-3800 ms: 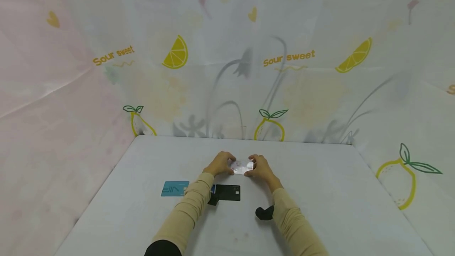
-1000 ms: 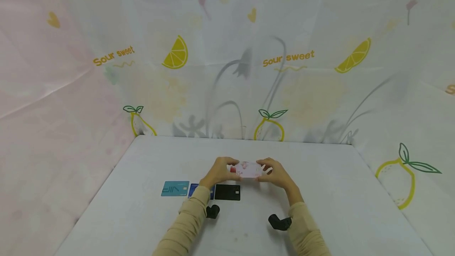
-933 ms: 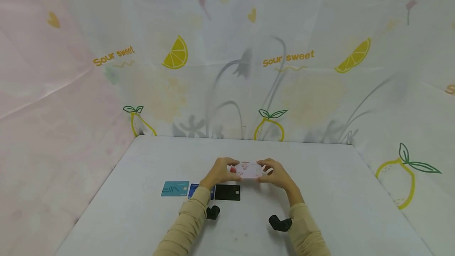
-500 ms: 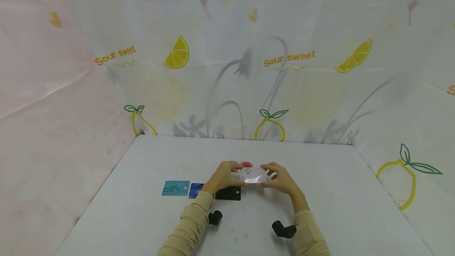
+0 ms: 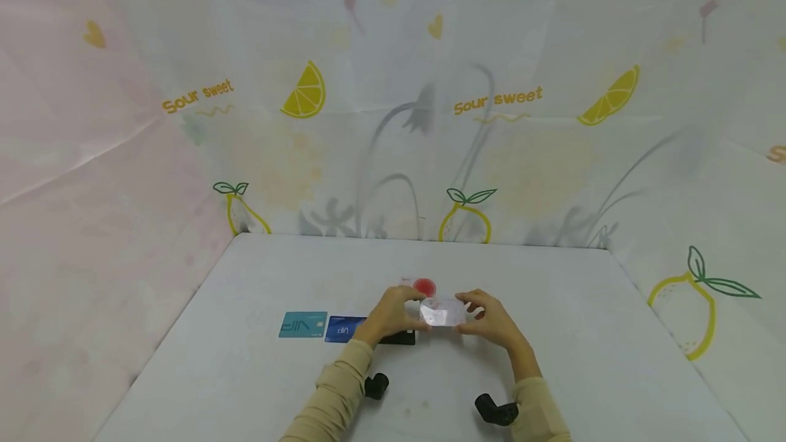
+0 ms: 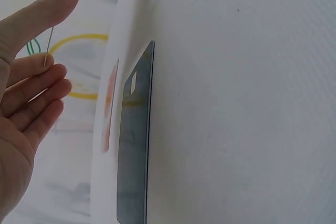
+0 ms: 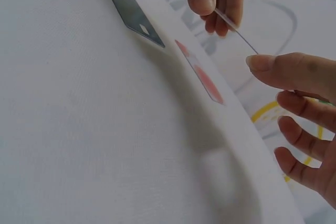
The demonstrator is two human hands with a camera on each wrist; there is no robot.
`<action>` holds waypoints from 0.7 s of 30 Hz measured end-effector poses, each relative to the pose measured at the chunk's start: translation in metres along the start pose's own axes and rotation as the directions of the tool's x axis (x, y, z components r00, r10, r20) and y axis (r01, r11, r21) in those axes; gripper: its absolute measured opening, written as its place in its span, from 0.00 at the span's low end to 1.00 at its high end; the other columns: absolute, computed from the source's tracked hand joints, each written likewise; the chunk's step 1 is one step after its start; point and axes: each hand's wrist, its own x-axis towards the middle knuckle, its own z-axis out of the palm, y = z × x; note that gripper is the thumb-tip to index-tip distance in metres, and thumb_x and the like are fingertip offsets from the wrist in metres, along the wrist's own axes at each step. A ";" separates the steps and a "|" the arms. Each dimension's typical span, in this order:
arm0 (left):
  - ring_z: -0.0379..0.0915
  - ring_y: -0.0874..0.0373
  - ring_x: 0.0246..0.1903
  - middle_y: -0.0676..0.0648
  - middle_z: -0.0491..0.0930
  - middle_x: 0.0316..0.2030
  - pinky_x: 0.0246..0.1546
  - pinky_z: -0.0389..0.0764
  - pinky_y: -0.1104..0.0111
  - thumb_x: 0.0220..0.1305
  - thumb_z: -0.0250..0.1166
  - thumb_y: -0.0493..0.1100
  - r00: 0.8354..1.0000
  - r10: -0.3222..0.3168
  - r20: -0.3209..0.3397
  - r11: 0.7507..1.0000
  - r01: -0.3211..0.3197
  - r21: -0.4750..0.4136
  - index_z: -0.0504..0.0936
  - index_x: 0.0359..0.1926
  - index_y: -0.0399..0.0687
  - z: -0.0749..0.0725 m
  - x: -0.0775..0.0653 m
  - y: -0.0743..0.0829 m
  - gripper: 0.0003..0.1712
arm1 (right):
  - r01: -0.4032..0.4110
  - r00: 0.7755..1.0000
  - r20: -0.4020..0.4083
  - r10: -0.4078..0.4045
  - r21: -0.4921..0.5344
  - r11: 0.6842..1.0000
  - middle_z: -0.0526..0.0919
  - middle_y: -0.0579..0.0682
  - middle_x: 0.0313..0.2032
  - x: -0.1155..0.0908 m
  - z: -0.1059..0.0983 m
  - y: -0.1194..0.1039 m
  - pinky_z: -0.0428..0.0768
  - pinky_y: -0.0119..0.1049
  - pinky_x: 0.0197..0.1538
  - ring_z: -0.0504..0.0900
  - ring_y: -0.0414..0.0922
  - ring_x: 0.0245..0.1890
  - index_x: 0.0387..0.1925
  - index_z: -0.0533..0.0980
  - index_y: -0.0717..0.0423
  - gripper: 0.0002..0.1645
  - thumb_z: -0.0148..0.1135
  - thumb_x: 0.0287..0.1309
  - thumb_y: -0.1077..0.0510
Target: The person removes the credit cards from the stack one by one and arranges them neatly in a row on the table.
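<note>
A thin pale card [image 5: 443, 312] with a glare on its face is raised over the table, held by both hands. My left hand [image 5: 391, 312] pinches its left end between thumb and fingers. At the right end, the thumb and fingers of my right hand [image 5: 491, 319] pinch it. Both wrist views show the card edge-on, as a thin line [image 7: 242, 38] between the hands. Just behind it on the table lies a white card with a red disc [image 5: 424, 287]. A black card [image 5: 400, 338] lies below my left hand, which partly covers it.
Left of the black card, a blue card [image 5: 342, 328] and a teal card [image 5: 303, 325] lie in the same row. Black wrist cameras [image 5: 497, 410] sit on both forearms. A lemon-print cloth [image 5: 393, 121] hangs behind and beside the white table [image 5: 552, 305].
Both hands have brought the pale card nearer the person and slightly right. The red-disc card behind it has come into view, and the blue card shows more.
</note>
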 end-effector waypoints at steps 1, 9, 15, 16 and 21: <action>0.78 0.53 0.45 0.45 0.83 0.43 0.48 0.77 0.62 0.39 0.79 0.47 1.000 -0.004 0.004 1.000 0.004 -0.003 0.83 0.46 0.37 0.001 0.000 0.001 0.31 | 0.006 1.000 -0.003 -0.006 0.000 1.000 0.78 0.58 0.42 -0.001 0.000 0.001 0.78 0.37 0.39 0.74 0.51 0.39 0.50 0.76 0.70 0.33 0.75 0.40 0.60; 0.78 0.53 0.44 0.44 0.83 0.43 0.47 0.78 0.65 0.39 0.79 0.47 1.000 0.013 -0.010 1.000 -0.013 -0.015 0.83 0.45 0.37 0.007 -0.004 0.006 0.31 | 0.046 0.998 -0.035 -0.046 -0.007 0.999 0.78 0.59 0.41 -0.012 0.000 -0.002 0.79 0.37 0.37 0.75 0.51 0.37 0.49 0.76 0.71 0.32 0.75 0.39 0.63; 0.78 0.54 0.42 0.45 0.83 0.41 0.46 0.78 0.66 0.38 0.80 0.48 0.999 0.035 -0.022 0.999 -0.035 -0.001 0.83 0.44 0.38 0.012 -0.007 0.007 0.31 | 0.022 0.999 -0.046 -0.023 -0.009 1.000 0.78 0.57 0.42 -0.017 0.004 0.007 0.78 0.35 0.37 0.75 0.50 0.37 0.49 0.76 0.69 0.33 0.76 0.39 0.61; 0.78 0.54 0.42 0.45 0.83 0.41 0.46 0.77 0.66 0.38 0.80 0.48 0.999 0.034 -0.019 0.999 -0.034 0.005 0.83 0.44 0.38 0.013 -0.007 0.007 0.31 | 0.023 0.999 -0.048 -0.023 -0.012 1.000 0.78 0.58 0.42 -0.018 0.004 0.008 0.78 0.35 0.37 0.74 0.49 0.37 0.49 0.76 0.70 0.33 0.76 0.39 0.60; 0.76 0.53 0.46 0.46 0.83 0.42 0.51 0.75 0.63 0.39 0.79 0.49 1.000 -0.006 0.000 1.000 0.006 0.015 0.83 0.45 0.38 0.016 -0.009 0.008 0.31 | 0.014 0.999 -0.051 -0.015 -0.034 0.999 0.78 0.59 0.43 -0.021 0.007 0.009 0.78 0.36 0.37 0.75 0.50 0.37 0.50 0.76 0.69 0.34 0.76 0.39 0.59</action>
